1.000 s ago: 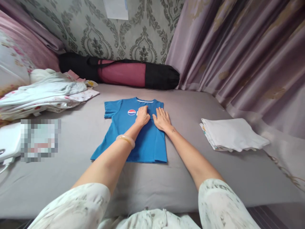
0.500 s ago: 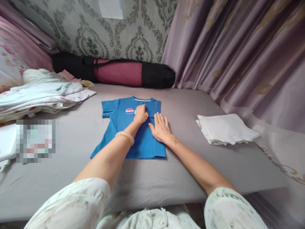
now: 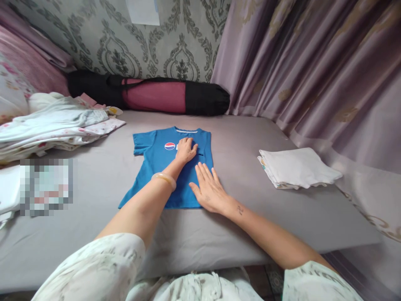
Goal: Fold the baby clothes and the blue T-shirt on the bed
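A blue T-shirt (image 3: pixel 153 171) with a round red, white and blue logo lies spread on the grey sheet, collar away from me. Its left sleeve shows, while the right side is folded inward. My left hand (image 3: pixel 187 150) rests on the upper chest, fingers apart and slightly bent, covering part of the print. Lower down, my right hand (image 3: pixel 209 188) presses flat on the folded right side near the hem, with fingers stretched and thumb out. Neither hand grips the fabric.
Folded white cloth (image 3: pixel 299 167) lies to the right on the bed sheet (image 3: pixel 241 142). A pile of light clothes (image 3: pixel 59 121) sits at the left, near a blurred-out item (image 3: pixel 46 188). Along the wall stretches a black and maroon bag (image 3: pixel 153 96); purple curtains (image 3: pixel 266 58) hang at right.
My right hand has slid down the shirt's folded side toward the hem. My left hand has stayed on the chest, its fingers now spread a little wider.
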`<state>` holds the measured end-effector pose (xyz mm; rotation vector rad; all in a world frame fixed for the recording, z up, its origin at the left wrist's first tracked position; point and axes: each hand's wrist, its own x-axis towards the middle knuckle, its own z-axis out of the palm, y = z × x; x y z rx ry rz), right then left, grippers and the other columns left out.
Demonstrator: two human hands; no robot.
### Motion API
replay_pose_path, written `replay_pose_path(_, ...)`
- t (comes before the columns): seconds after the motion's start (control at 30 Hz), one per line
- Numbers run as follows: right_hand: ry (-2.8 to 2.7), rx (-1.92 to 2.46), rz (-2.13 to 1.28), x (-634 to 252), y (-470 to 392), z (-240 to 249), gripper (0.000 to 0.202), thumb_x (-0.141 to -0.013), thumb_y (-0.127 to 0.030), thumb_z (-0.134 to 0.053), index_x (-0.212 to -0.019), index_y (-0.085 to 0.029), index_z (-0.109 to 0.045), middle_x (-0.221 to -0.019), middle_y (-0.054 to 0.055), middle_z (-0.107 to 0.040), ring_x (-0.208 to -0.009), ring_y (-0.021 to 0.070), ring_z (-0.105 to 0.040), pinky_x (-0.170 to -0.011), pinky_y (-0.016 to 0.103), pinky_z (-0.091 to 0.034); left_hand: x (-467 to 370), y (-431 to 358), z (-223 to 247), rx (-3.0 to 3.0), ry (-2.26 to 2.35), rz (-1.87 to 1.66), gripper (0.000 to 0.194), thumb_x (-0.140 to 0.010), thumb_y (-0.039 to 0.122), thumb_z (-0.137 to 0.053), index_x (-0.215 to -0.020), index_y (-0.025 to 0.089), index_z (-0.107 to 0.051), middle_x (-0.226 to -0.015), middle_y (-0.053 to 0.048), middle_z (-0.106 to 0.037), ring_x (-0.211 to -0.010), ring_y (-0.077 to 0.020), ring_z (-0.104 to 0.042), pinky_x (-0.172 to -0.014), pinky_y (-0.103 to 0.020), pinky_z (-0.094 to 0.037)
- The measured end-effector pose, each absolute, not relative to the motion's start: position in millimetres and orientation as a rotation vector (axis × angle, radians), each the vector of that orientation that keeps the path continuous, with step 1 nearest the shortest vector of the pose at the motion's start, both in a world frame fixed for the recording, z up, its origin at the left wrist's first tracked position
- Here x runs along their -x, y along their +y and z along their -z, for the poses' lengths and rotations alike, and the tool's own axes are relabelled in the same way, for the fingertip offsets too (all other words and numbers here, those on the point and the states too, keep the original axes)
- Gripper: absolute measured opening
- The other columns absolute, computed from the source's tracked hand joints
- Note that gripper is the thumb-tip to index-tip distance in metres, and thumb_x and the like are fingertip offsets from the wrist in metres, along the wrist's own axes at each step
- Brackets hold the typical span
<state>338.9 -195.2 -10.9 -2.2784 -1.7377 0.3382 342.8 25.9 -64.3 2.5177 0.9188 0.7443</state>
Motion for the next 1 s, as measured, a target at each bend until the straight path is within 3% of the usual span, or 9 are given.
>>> replay_pose_path(0.3, -1.863, 2.214, -0.476, -324, -215, 5, 0.07, -0.099, -0.052, -0.034, -0.153, -0.008, -0.032, -0.161, 0.016, -0.02, -0.15, 0.0277, -0.014, -0.122, 0.046, -0.013, -341, 23, 63, -2.576, 0.907, -0.705, 0.032, -0.09, 0.036, -0.055, -0.115, 0.017, -0.06, -0.125, -0.015, -0.056, -0.122, -0.0299, -0.049, -0.107, -0.044, -0.038)
replay_pose_path(0.37, -1.864, 2.191, -0.483, -335, -205, -5, 0.062, -0.099, -0.052, -0.035, -0.147, -0.015, -0.045, -0.155, 0.014, -0.037, -0.145, 0.0291, -0.032, -0.118, 0.044, -0.025, -341, 22, 63, -2.586, 0.914, -0.692, 0.033, -0.089, 0.036, -0.056, -0.116, 0.017, -0.06, -0.125, -0.015, -0.056, -0.122, -0.03, -0.049, -0.106, -0.044, -0.038)
replay_pose_path(0.43, -1.804, 2.19, -0.458, -354, -186, -14, 0.05, -0.101, -0.047, -0.031, -0.133, -0.023, -0.06, -0.137, 0.009, -0.06, -0.126, 0.0255, -0.055, -0.107, 0.037, -0.039, -341, 23, 62, -2.596, 0.922, -0.679, 0.033, -0.089, 0.037, -0.056, -0.116, 0.018, -0.06, -0.125, -0.014, -0.055, -0.122, -0.0301, -0.049, -0.106, -0.044, -0.039)
replay_pose_path(0.5, -1.687, 2.251, -0.369, -381, -160, -18, 0.047, -0.102, -0.039, -0.026, -0.118, -0.025, -0.069, -0.119, 0.007, -0.07, -0.11, 0.0227, -0.064, -0.097, 0.033, -0.044, -342, 23, 62, -2.615, 0.926, -0.655, 0.033, -0.089, 0.039, -0.056, -0.116, 0.018, -0.059, -0.125, -0.014, -0.055, -0.122, -0.0302, -0.049, -0.105, -0.044, -0.039)
replay_pose_path(0.57, -1.557, 2.332, -0.209, -411, -130, -13, 0.044, -0.101, -0.03, -0.029, -0.113, -0.02, -0.07, -0.117, 0.009, -0.07, -0.109, 0.0224, -0.062, -0.097, 0.031, -0.042, -342, 22, 61, -2.649, 0.925, -0.619, 0.033, -0.09, 0.039, -0.054, -0.115, 0.018, -0.058, -0.125, -0.015, -0.054, -0.121, -0.0303, -0.049, -0.105, -0.044, -0.039)
replay_pose_path(0.67, -1.421, 2.411, -0.078, -448, -92, 5, 0.044, -0.098, -0.022, -0.032, -0.13, -0.013, -0.06, -0.135, 0.011, -0.06, -0.124, 0.023, -0.051, -0.106, 0.031, -0.035, -343, 18, 58, -2.718, 0.932, -0.559, 0.033, -0.093, 0.039, -0.049, -0.116, 0.016, -0.056, -0.125, -0.016, -0.054, -0.121, -0.0308, -0.048, -0.104, -0.044, -0.037)
replay_pose_path(0.8, -1.423, 2.447, -0.034, -469, -67, 29, 0.048, -0.099, -0.025, -0.032, -0.143, -0.016, -0.049, -0.154, 0.007, -0.042, -0.136, 0.0253, -0.038, -0.111, 0.038, -0.031, -341, 12, 48, -2.816, 0.979, -0.436, 0.034, -0.096, 0.041, -0.042, -0.116, 0.016, -0.055, -0.127, -0.016, -0.053, -0.12, -0.0309, -0.049, -0.102, -0.044, -0.038)
replay_pose_path(0.93, -1.425, 2.445, -0.016, -474, -64, 42, 0.049, -0.102, -0.03, -0.029, -0.147, -0.018, -0.043, -0.156, 0.004, -0.039, -0.141, 0.0245, -0.033, -0.115, 0.04, -0.025, -339, 23, 34, -2.849, 0.957, -0.314, 0.038, -0.096, 0.048, -0.043, -0.116, 0.019, -0.057, -0.123, -0.013, -0.057, -0.116, -0.0298, -0.052, -0.095, -0.04, -0.043)
replay_pose_path(1.0, -1.428, 2.439, -0.025, -476, -65, 44, 0.049, -0.102, -0.031, -0.029, -0.148, -0.019, -0.041, -0.157, 0.004, -0.038, -0.142, 0.0236, -0.032, -0.116, 0.039, -0.023, -342, 35, 30, -2.813, 0.968, -0.3, 0.035, -0.096, 0.044, -0.044, -0.116, 0.019, -0.057, -0.123, -0.012, -0.06, -0.116, -0.0285, -0.052, -0.095, -0.038, -0.043)
